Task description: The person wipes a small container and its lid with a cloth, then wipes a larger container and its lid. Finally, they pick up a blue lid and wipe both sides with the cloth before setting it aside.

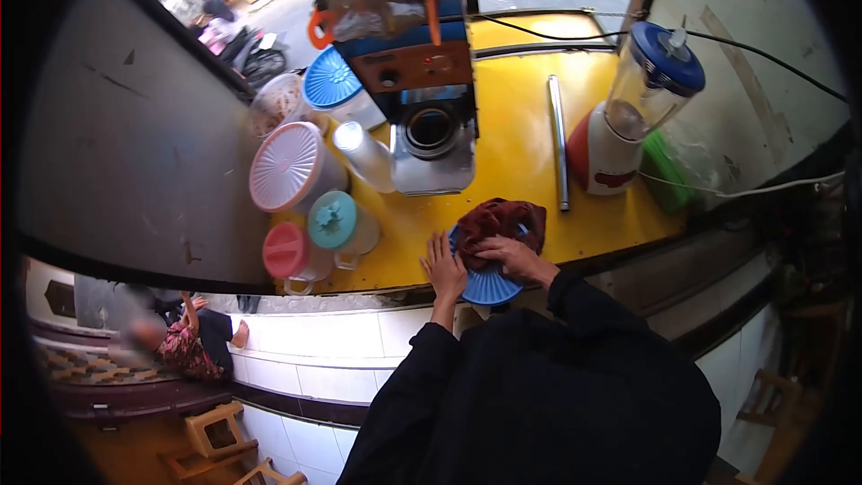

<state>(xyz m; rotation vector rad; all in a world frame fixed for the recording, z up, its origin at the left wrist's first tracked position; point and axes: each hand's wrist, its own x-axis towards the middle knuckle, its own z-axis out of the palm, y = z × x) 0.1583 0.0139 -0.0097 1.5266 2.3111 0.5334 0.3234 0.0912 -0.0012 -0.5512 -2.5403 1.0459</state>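
A blue ribbed lid [490,288] lies at the front edge of the yellow counter, partly covered by a crumpled dark red cloth [503,218]. My left hand [444,267] rests flat at the lid's left side, fingers stretched out and apart. My right hand [514,257] presses on the cloth over the lid, its fingers bent into the fabric. Cloth and fingers hide much of the lid's far part.
A cup-sealing machine [422,81] stands at the back, with stacked clear cups [363,154] beside it. Lidded tubs [285,166] and pitchers [332,220] crowd the left. Rightward are a metal tube [558,139] and a blender [620,139]. Another person [193,341] sits lower left.
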